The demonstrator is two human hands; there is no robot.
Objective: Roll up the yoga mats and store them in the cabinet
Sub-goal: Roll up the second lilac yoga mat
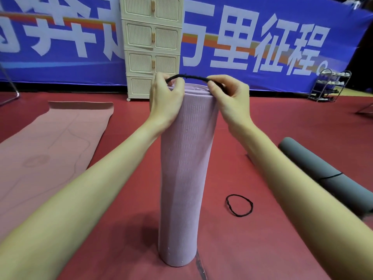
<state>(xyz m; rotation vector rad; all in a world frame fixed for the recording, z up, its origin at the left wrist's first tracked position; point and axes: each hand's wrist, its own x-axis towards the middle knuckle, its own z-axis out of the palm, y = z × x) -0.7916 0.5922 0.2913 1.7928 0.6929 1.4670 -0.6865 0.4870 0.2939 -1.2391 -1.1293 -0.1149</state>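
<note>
Fingers of the left hand (165, 96) and right hand (228, 93) pinch a stretchy black band (189, 77) taut just above the lilac rolled mat (187, 158), which looks soft, light, springy; best gripped around its upper end beneath them.

Lilac mat (186, 178) — rolled, upright; pink mat (50, 150) — flat.

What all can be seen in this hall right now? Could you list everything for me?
rolled mat: 1, lilac, upright on the floor, centre
stretched band: 1, black, held over the lilac roll's top
loose band: 1, black, on the floor right of the roll
flat mat: 1, pink, unrolled, left
grey mat: 1, rolled, banded, lying at right
cabinet: 1, cream, doors closed, behind the roll
banner: 1, blue, white lettering, back wall
shoe rack: 1, metal, far right
left hand: pinches the stretched band
right hand: pinches the stretched band
</note>
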